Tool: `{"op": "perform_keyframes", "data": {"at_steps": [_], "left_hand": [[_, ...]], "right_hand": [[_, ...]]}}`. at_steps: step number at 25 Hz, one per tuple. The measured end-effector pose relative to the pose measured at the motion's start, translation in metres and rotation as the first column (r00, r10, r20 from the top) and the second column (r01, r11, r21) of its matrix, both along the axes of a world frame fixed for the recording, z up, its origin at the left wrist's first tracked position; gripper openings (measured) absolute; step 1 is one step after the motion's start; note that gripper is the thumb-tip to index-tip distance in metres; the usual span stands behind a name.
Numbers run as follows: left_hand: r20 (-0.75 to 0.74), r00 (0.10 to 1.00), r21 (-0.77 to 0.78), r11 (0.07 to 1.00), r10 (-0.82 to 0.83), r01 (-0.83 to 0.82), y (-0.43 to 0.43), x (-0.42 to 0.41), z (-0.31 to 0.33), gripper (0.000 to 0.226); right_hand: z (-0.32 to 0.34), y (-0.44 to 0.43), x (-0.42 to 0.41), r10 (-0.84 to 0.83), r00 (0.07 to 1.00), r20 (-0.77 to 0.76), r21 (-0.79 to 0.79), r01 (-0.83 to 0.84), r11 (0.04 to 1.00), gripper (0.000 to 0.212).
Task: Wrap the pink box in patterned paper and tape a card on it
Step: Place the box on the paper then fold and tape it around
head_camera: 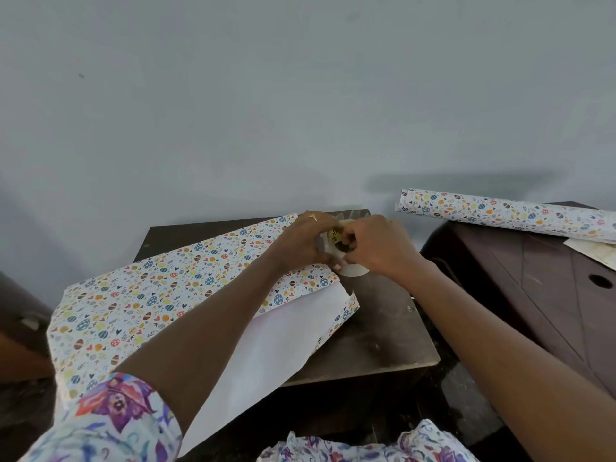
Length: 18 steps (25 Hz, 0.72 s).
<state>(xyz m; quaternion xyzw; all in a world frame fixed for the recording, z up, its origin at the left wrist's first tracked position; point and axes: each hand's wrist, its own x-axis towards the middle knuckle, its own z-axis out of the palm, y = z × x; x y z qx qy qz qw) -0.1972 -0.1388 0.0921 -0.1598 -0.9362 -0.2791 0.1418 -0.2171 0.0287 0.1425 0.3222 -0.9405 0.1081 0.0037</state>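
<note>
At the far edge of the table (376,335), your 2 hands meet over the tape (353,270). Your left hand (301,241) has its fingers curled in, pinching at the tape from the left, and a ring (312,216) shows on 1 finger. Your right hand (376,248) curls round the tape from the right, with its fingertips tucked against the yellow core. The 2 hands touch each other there, and the tape is held just above the far right corner of the paper (140,305).

The paper lies printed side up across the left and middle of the table, running from near your left sleeve (113,418) to under your hands. Along its near right side a flap (283,331) is turned over to show the plain white back, with a narrow printed strip folded up at the flap's right end. Your left forearm crosses above the paper. The box is hidden; you cannot tell from here how it sits under the paper.

To your right, well apart from the table, stands a dark cabinet (550,288). A roll (500,213) of the same paper lies across its top, and a cream card (596,253) lies just beside the roll at the picture's right edge.
</note>
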Motion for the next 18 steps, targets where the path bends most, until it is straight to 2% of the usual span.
{"op": "perform_keyframes", "data": {"at_steps": [3,5,8,10,12,15,18], "left_hand": [[0.047,0.995,-0.04,0.996,0.085,-0.083,0.002,0.001,0.002,0.052],[0.032,0.993,-0.081,0.991,0.112,-0.109,0.001,0.001,0.001,0.041],[0.02,0.993,-0.092,0.99,0.112,-0.11,0.001,0.002,0.0,0.035],[0.038,0.996,-0.027,0.996,0.084,-0.083,0.0,0.002,0.0,0.031],[0.067,0.996,0.022,0.998,0.063,-0.065,-0.002,0.003,0.0,0.03],[0.066,0.995,0.014,0.997,0.075,-0.076,0.001,0.005,0.002,0.023],[0.09,0.986,0.007,0.99,0.137,-0.138,0.004,0.006,0.009,0.024]], "right_hand": [[-0.009,0.002,0.005,-0.06,0.997,-0.044,-0.11,0.055,0.992,0.022],[-0.017,-0.003,0.012,-0.095,0.987,-0.132,-0.155,0.074,0.985,0.025],[-0.03,-0.011,0.022,-0.103,0.944,-0.313,-0.2,0.041,0.979,0.017],[-0.044,-0.011,0.023,-0.106,0.841,-0.53,-0.232,-0.024,0.972,0.007],[-0.057,-0.007,0.025,-0.105,0.726,-0.679,-0.248,-0.092,0.964,0.008],[-0.072,0.001,0.028,-0.042,0.604,-0.796,-0.225,-0.232,0.946,0.007],[-0.081,0.007,0.026,0.013,0.55,-0.835,-0.183,-0.3,0.936,0.008]]}}
